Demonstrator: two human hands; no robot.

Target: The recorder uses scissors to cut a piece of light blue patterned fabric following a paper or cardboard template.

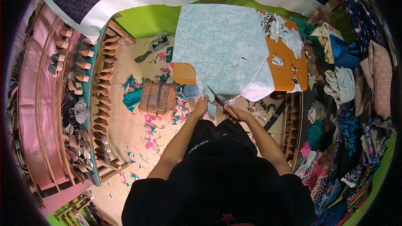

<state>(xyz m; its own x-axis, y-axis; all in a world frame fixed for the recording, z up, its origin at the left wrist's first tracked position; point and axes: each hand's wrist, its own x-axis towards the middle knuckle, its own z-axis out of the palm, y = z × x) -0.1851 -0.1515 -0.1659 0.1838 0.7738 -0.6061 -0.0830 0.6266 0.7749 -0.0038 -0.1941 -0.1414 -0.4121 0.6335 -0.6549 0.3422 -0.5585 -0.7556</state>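
1. We see the left hand (201,105) with its fingers pinched on a loose strip at the near edge of the cloth (222,46), just left of the blades.
2. We find the right hand (235,113) clamped round the handles of the scissors (216,95), near the left hand but apart from it.
3. The scissors point up and to the left, across the cloth's near edge (whether their blades stand apart, we cannot tell).
4. The cloth, pale blue-grey with a faint pattern, lies spread over most of the orange table (286,72). Its near left corner is notched, so we see bare orange there, and its near right corner carries a slanting crease.
5. To the right of the cloth, we note scraps (292,42) on the table, mostly pale, with darker bits toward the back.
6. Left of the table, a brown checked bag (158,99) with dark bands sits on the tiled floor (130,136), with pink and green offcuts (153,134) scattered around it.
7. Farther left, we see shoes (84,64) with block heels on a rack (95,142), beside a long row of pointed brown shapes (104,91).
8. Along the right side, we see heaped clothes (347,121) in many colours and prints.
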